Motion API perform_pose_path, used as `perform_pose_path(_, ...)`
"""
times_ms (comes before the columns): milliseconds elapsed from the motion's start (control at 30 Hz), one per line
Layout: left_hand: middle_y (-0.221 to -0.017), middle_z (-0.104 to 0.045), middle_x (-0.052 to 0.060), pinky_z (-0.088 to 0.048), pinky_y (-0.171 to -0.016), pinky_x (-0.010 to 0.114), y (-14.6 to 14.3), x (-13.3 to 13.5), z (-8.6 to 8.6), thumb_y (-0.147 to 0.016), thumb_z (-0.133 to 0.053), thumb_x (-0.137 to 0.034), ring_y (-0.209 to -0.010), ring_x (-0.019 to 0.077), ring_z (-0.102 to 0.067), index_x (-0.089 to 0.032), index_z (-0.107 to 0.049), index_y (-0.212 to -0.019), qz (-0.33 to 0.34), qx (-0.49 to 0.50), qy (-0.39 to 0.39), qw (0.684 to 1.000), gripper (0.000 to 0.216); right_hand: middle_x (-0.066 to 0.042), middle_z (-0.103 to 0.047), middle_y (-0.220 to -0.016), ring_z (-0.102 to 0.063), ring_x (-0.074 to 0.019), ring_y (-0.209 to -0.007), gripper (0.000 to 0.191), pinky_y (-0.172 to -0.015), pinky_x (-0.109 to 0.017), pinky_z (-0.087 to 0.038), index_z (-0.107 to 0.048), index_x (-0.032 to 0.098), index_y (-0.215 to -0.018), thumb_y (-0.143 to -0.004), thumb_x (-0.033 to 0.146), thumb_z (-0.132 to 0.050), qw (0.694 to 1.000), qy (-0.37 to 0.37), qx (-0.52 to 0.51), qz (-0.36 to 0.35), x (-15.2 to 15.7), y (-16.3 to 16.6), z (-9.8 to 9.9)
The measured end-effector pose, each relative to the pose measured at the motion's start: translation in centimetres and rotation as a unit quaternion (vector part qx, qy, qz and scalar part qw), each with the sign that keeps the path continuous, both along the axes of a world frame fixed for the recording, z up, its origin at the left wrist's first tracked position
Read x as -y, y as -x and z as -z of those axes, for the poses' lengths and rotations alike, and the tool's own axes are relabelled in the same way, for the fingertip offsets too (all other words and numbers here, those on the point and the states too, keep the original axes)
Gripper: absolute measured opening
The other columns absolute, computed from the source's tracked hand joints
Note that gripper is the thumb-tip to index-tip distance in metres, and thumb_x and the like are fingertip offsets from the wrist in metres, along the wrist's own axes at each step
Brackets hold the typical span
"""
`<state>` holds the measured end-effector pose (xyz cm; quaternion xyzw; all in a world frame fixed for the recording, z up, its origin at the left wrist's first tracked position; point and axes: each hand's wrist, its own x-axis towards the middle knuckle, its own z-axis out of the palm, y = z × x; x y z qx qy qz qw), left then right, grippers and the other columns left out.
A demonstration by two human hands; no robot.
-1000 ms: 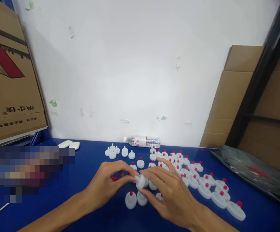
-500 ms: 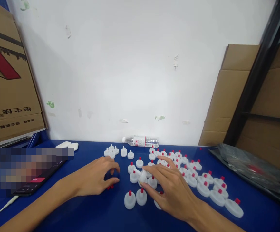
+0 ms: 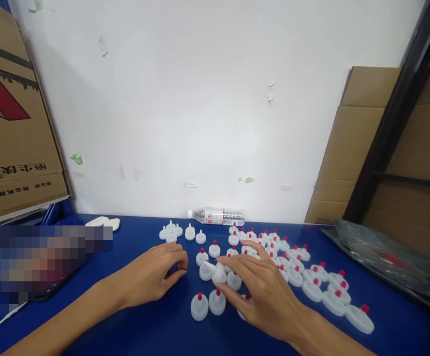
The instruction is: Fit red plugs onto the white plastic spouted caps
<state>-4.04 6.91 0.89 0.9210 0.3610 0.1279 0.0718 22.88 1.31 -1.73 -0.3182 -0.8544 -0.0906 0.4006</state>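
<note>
My right hand (image 3: 261, 284) pinches a white nozzle lid (image 3: 219, 272) between thumb and fingers. The lid is tilted, and its bare spout points to the left. Left of it, my left hand (image 3: 159, 272) hovers just over the table with thumb and fingers curled together. A trace of red shows inside its curl; whether this is a held cap or one lying behind cannot be made out. Two upright lids with red caps (image 3: 217, 302) stand just in front of the right hand. Several more red-capped lids (image 3: 294, 276) spread beneath and beyond it.
Several uncapped lids (image 3: 170, 236) stand at the back. A clear water bottle (image 3: 215, 216) lies along the wall. At the left are a phone (image 3: 51, 287) with a cable and white oval objects (image 3: 103, 223). A dark plastic bag (image 3: 381, 267) lies right, below leaning cardboard (image 3: 348, 148).
My left hand has shifted slightly right, its thumb and fingers closing together. The red caps that showed below it are now mostly hidden. My right hand keeps the lid almost in place.
</note>
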Motion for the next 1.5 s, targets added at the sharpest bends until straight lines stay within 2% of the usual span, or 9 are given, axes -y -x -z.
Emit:
perform_pose_path(133,-0.101,-0.07,0.002,-0.049,-0.083,0.031,-0.2,0.2,-0.2,-0.1,-0.052,-0.025,-0.09,0.0187,-0.065,-0.024,-0.065,-0.104,0.016,0.062,-0.039,0.997,0.014,-0.003,-0.075,-0.092,-0.071,-0.018,-0.08,0.027,-0.114,-0.053,-0.035,-0.059,0.02,-0.122,-0.096,0.025,-0.064,1.0,0.0,0.008,0.004,-0.1,0.0,0.1)
perform_pose_path(267,-0.106,-0.072,0.004,-0.05,-0.087,0.03,-0.7,0.4,0.2,-0.103,-0.054,-0.028,-0.097,0.0187,-0.065,-0.025,-0.065,-0.119,0.083,0.12,-0.078,0.986,0.02,-0.004,-0.075,-0.095,-0.071,-0.019,-0.082,0.027,-0.113,-0.055,-0.036,-0.058,0.02,-0.124,-0.098,0.026,-0.062,1.0,0.003,0.022,-0.004,-0.1,0.1,0.1)
perform_pose_path(533,-0.102,-0.071,0.005,-0.052,-0.078,0.026,-1.6,1.1,1.5,-0.105,-0.051,-0.023,-0.09,0.0167,-0.065,-0.029,-0.067,-0.125,0.146,0.163,-0.085,0.972,0.027,-0.005,-0.075,-0.1,-0.072,-0.0195,-0.088,0.033,-0.111,-0.049,-0.039,-0.056,0.019,-0.128,-0.096,0.022,-0.061,0.999,-0.002,0.042,-0.034,0.4,0.3,-0.4)
perform_pose_path(767,-0.086,-0.07,0.003,-0.049,-0.07,0.027,-2.3,1.1,2.2,-0.106,-0.047,-0.025,-0.078,0.0167,-0.061,-0.024,-0.07,-0.106,0.08,0.211,-0.109,0.968,0.023,-0.006,-0.075,-0.098,-0.072,-0.0161,-0.088,0.033,-0.107,-0.042,-0.046,-0.06,0.017,-0.121,-0.094,0.003,-0.047,0.994,-0.087,0.039,-0.054,-0.2,0.8,0.1)
perform_pose_path(933,-0.083,-0.068,0.004,-0.047,-0.07,0.03,-2.4,1.2,1.8,-0.107,-0.041,-0.023,-0.076,0.0179,-0.058,-0.022,-0.069,-0.099,0.065,0.19,-0.164,0.966,0.029,-0.003,-0.074,-0.093,-0.072,-0.0155,-0.083,0.027,-0.107,-0.044,-0.047,-0.062,0.021,-0.114,-0.095,0.007,-0.049,0.996,-0.076,0.027,-0.027,-0.3,1.3,0.3)
perform_pose_path(1067,-0.09,-0.07,0.005,-0.049,-0.076,0.034,-1.0,0.1,0.8,-0.106,-0.042,-0.028,-0.083,0.0202,-0.058,-0.021,-0.069,-0.101,-0.013,0.204,-0.192,0.96,0.028,-0.003,-0.073,-0.092,-0.07,-0.0163,-0.08,0.026,-0.102,-0.045,-0.048,-0.063,0.022,-0.109,-0.093,0.006,-0.051,0.998,-0.057,0.014,-0.015,0.0,0.9,-0.6)
perform_pose_path(1233,-0.091,-0.071,0.006,-0.05,-0.082,0.039,1.0,-2.2,0.3,-0.104,-0.044,-0.036,-0.093,0.0258,-0.059,-0.02,-0.07,-0.097,-0.133,0.155,-0.151,0.967,0.031,-0.003,-0.072,-0.091,-0.069,-0.0168,-0.078,0.025,-0.101,-0.046,-0.047,-0.063,0.022,-0.107,-0.092,0.005,-0.053,0.998,-0.05,0.009,-0.022,0.2,0.7,-0.9)
perform_pose_path(1367,-0.108,-0.07,0.008,-0.049,-0.095,0.045,2.5,-4.1,0.9,-0.103,-0.047,-0.036,-0.109,0.0291,-0.058,-0.022,-0.07,-0.112,-0.169,0.141,-0.14,0.965,0.029,-0.003,-0.072,-0.092,-0.068,-0.0166,-0.078,0.026,-0.101,-0.047,-0.048,-0.062,0.023,-0.108,-0.092,0.005,-0.052,0.998,-0.051,0.006,-0.032,0.2,0.8,-0.9)
perform_pose_path(1500,-0.121,-0.064,0.006,-0.048,-0.099,0.044,3.1,-5.1,2.0,-0.106,-0.04,-0.032,-0.112,0.0266,-0.057,-0.027,-0.06,-0.136,-0.119,0.106,-0.117,0.98,0.036,-0.003,-0.072,-0.091,-0.068,-0.0168,-0.077,0.024,-0.101,-0.048,-0.048,-0.062,0.023,-0.107,-0.093,0.006,-0.052,0.999,-0.044,0.008,-0.029,0.2,0.7,-0.9)
